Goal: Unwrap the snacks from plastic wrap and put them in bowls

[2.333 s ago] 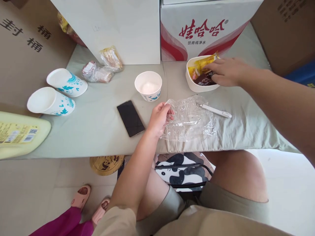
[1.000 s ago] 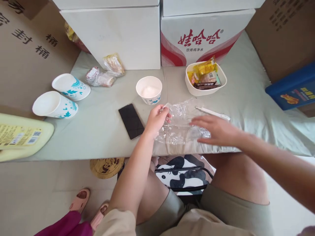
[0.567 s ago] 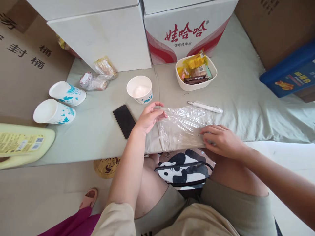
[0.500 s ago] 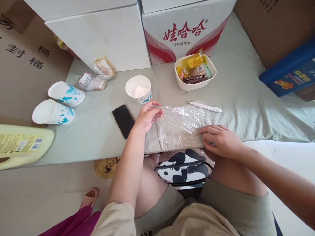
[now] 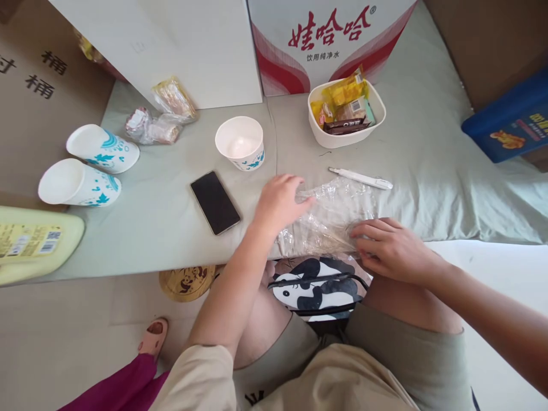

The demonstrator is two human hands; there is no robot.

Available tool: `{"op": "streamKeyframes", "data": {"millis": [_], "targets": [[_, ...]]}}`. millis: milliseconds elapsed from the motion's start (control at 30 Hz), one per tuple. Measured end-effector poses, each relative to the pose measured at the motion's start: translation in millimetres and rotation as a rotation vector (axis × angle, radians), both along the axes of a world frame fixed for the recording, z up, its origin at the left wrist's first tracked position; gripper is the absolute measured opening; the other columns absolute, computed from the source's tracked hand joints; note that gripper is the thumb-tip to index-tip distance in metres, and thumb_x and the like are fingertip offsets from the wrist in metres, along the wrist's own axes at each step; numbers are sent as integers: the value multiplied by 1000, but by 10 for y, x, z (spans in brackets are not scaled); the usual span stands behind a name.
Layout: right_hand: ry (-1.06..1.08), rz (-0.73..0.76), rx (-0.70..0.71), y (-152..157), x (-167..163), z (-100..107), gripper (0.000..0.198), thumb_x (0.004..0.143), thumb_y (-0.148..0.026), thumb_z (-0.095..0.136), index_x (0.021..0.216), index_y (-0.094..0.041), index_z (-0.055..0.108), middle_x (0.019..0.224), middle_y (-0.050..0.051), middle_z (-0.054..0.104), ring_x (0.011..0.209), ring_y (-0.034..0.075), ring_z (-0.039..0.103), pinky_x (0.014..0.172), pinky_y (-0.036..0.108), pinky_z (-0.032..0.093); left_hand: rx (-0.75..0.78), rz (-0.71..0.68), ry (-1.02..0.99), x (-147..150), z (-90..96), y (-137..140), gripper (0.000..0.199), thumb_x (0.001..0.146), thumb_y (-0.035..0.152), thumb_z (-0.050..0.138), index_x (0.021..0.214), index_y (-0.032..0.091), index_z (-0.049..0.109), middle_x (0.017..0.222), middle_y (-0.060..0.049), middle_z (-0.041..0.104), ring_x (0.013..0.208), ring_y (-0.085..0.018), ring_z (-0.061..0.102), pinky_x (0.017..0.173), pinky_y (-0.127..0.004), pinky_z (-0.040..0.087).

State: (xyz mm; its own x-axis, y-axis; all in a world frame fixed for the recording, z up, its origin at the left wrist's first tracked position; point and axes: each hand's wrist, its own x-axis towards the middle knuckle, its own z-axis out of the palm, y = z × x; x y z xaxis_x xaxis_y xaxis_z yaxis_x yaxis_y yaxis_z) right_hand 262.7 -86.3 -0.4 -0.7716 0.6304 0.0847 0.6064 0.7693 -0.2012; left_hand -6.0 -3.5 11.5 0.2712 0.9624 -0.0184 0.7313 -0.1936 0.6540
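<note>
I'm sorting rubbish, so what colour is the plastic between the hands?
Clear and colourless plastic, seen in the head view.

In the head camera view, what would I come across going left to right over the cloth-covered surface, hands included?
Nearer paper cup, wrapped snacks, phone, left hand, clear plastic wrap, right hand, blue container.
</note>
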Motion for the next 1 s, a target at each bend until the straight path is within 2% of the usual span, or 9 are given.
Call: {"op": "streamKeyframes", "data": {"millis": [67, 133, 267, 333, 433, 533, 767, 933, 1000], "targets": [[-24, -2, -1, -53, -29, 14, 10, 88, -17, 57, 80, -22, 62, 107, 7, 73, 98, 25, 66, 81, 39, 44, -28, -67, 54, 156, -64, -12, 28, 74, 34, 79, 95, 18, 68, 118, -14, 64, 120, -34, 54, 108, -46, 38], [-33, -7, -5, -96, -54, 16, 10, 87, -17, 59, 80, -22, 62, 107, 6, 73, 97, 25, 65, 81, 39, 44, -29, -91, 75, 254, -118, 9, 10, 76, 23, 75, 78, 19, 65, 106, -12, 65, 116, -33, 55, 103, -44, 40], [-29, -9, -14, -133, -75, 6, 9, 86, -17, 61, 79, -21, 62, 107, 5, 73, 98, 24, 64, 81, 38, 44, -143, -121, -58, 222, -92, 76, 24, 75, 9, 66, 60, 20, 51, 72, -4, 58, 84, -22, 60, 81, -34, 45], [-29, -17, -18, -134, -75, 0, 9, 87, -16, 60, 79, -20, 63, 107, 5, 72, 97, 24, 64, 81, 37, 44, -326, -153, -243, 142, -30, 102, 25, 75, 12, 67, 62, 21, 47, 65, -1, 57, 71, -17, 59, 69, -29, 43], [-24, -21, -29, -129, -76, -11, 8, 87, -16, 60, 80, -20, 63, 106, 5, 72, 97, 23, 64, 81, 37, 44, -644, -185, -529, 49, 33, 135, 23, 79, 18, 67, 75, 21, 45, 71, 0, 65, 58, -11, 58, 56, -23, 36], [-10, -23, -46, -125, -82, -23, 6, 86, -17, 61, 81, -20, 63, 105, 4, 72, 98, 23, 64, 81, 37, 43, -766, -196, -634, 29, 2, 188, 21, 80, 18, 66, 91, 21, 49, 77, 0, 70, 50, -6, 51, 53, -21, 33], [20, -31, -72, -112, -79, -38, 8, 87, -17, 60, 80, -20, 61, 105, 3, 72, 97, 22, 64, 83, 36, 41, -552, -203, -693, -10, -116, 344, 15, 76, 18, 72, 88, 15, 65, 84, -1, 65, 78, -10, 60, 80, -27, 48], [23, -34, -89, -117, -59, -48, 7, 86, -17, 62, 79, -20, 61, 107, 3, 72, 100, 22, 64, 80, 35, 39, -406, -89, -472, -84, -112, 456, 10, 78, 13, 66, 88, 15, 67, 80, 0, 60, 67, -9, 53, 69, -24, 45], [21, -32, -91, -123, -53, -46, 7, 86, -17, 62, 79, -20, 61, 107, 4, 72, 101, 22, 64, 80, 35, 39, -286, -35, -368, -92, -138, 514, 13, 81, 12, 63, 93, 15, 68, 84, -1, 61, 66, -9, 52, 67, -24, 44]]}}
